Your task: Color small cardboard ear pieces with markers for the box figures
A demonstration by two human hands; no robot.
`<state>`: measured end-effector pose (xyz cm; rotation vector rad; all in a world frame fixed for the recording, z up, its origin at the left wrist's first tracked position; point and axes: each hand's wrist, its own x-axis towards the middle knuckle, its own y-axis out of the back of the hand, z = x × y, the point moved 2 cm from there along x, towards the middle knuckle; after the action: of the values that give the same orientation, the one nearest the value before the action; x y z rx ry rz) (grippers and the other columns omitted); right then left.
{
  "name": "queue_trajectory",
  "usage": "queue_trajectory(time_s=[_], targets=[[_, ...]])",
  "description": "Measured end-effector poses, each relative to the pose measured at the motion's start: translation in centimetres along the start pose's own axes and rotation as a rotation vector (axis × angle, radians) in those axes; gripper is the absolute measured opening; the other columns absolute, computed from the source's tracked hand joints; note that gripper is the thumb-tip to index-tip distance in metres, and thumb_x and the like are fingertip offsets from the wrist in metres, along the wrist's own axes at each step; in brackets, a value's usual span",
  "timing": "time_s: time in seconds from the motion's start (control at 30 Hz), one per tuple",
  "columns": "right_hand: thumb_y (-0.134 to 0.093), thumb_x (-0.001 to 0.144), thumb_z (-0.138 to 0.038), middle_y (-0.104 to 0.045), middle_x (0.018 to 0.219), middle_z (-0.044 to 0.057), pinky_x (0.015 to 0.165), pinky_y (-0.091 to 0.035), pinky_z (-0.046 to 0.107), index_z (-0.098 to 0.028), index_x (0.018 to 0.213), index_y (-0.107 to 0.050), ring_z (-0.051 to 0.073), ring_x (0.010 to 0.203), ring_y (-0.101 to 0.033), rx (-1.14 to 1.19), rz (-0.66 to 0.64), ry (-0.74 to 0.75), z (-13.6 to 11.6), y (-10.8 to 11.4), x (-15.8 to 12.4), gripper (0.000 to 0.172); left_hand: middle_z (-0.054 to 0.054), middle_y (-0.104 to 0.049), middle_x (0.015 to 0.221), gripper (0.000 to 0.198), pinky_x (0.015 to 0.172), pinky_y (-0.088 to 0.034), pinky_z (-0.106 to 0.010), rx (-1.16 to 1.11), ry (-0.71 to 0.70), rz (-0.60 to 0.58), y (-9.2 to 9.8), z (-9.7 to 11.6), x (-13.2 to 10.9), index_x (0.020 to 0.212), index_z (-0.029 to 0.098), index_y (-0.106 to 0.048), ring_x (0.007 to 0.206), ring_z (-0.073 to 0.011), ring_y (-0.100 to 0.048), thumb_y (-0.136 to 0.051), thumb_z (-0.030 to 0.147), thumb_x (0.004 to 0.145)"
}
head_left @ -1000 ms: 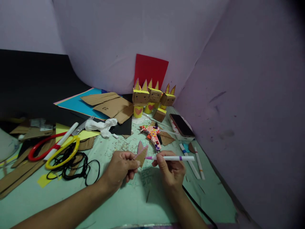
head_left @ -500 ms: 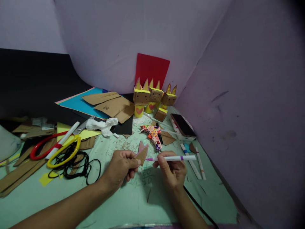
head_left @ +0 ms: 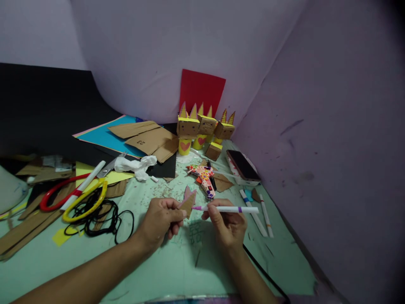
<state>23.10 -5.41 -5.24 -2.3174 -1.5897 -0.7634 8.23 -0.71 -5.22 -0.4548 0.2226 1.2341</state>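
Note:
Between the thumb and fingers of my left hand [head_left: 163, 221] are small pointed cardboard pieces [head_left: 189, 204], with pink-purple along their edges. My right hand [head_left: 228, 223] grips a white marker [head_left: 234, 209] with a purple band. Its purple tip points left and is at the right edge of the cardboard; I cannot tell if it touches. Just beyond the hands lies a flower-patterned glue gun [head_left: 205, 179]. Two more capped markers [head_left: 266, 216] rest to the right of my right hand.
Cardboard figures [head_left: 189, 128] with pointed ears stand at the back before a red sheet [head_left: 202, 90]. A phone [head_left: 243, 164] lies at right. Large scissors [head_left: 85, 185], black cord [head_left: 95, 217] and cardboard sheets [head_left: 152, 141] occupy the left. A black cable [head_left: 265, 274] runs beside my right forearm.
Both hands stay almost in place. The marker tip remains by the cardboard's right edge, with only a very slight shift of the right hand.

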Motion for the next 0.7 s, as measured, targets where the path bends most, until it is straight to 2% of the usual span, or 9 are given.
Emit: queue_trajectory(time_s=[0.17, 0.33, 0.53, 0.7], targets=[[-0.056, 0.081, -0.022, -0.059, 0.054, 0.000, 0.045, -0.040, 0.021, -0.017, 0.071, -0.061, 0.012, 0.048, -0.055, -0.007, -0.084, -0.054, 0.07, -0.22, -0.19, 0.012, 0.005, -0.050, 0.036, 0.020, 0.024, -0.023, -0.013, -0.004, -0.013, -0.001, 0.01, 0.04, -0.01, 0.048, 0.015, -0.051, 0.025, -0.0040, -0.038, -0.066, 0.028, 0.047], [-0.056, 0.081, -0.022, -0.060, 0.055, 0.000, 0.048, -0.042, 0.022, -0.018, 0.073, -0.061, 0.013, 0.050, -0.057, -0.001, 0.016, 0.010, 0.14, 0.07, -0.21, 0.011, 0.005, -0.049, 0.035, 0.020, 0.024, -0.022, -0.012, 0.001, -0.007, 0.013, -0.01, 0.14, -0.06, 0.049, 0.015, -0.051, 0.025, -0.0040, -0.037, -0.066, 0.028, 0.047], [-0.056, 0.081, -0.023, -0.058, 0.054, 0.000, 0.045, -0.041, 0.022, -0.017, 0.071, -0.061, 0.012, 0.048, -0.055, -0.021, -0.097, -0.057, 0.23, -0.09, -0.11, 0.012, 0.005, -0.050, 0.036, 0.020, 0.024, -0.022, -0.013, -0.008, -0.002, 0.009, 0.07, -0.02, -0.05, 0.049, 0.016, -0.050, 0.025, -0.0042, -0.037, -0.065, 0.028, 0.047], [-0.055, 0.082, -0.022, -0.059, 0.055, 0.000, 0.048, -0.042, 0.022, -0.017, 0.071, -0.061, 0.013, 0.050, -0.056, -0.008, -0.043, -0.001, 0.16, 0.02, -0.21, 0.012, 0.005, -0.050, 0.036, 0.020, 0.024, -0.022, -0.013, -0.006, -0.009, 0.006, 0.02, -0.07, 0.07, 0.049, 0.015, -0.051, 0.026, -0.0043, -0.037, -0.066, 0.028, 0.048]])
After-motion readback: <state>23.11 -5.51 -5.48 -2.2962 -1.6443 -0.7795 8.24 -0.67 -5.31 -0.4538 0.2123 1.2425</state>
